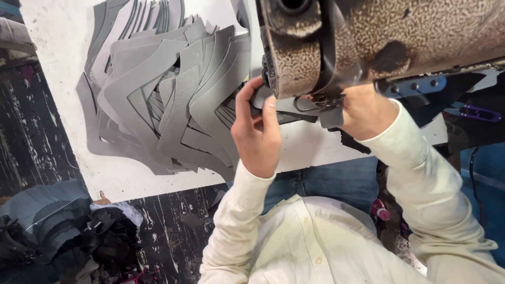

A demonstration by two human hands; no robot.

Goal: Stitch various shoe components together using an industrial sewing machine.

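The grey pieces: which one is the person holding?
The grey piece under the sewing machine head, pinched by the left hand and steadied by the right hand. The others lie untouched in the pile.

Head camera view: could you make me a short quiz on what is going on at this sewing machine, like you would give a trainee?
1. True or false: both hands hold the grey piece under the sewing machine head.
2. Where does the pile of grey cut pieces lie: A) on the floor, B) on the white table beside the left hand, C) on the person's lap?
3. What colour are the person's sleeves?

Key: 1 true, the right hand grips it too; 2 B; 3 cream white.
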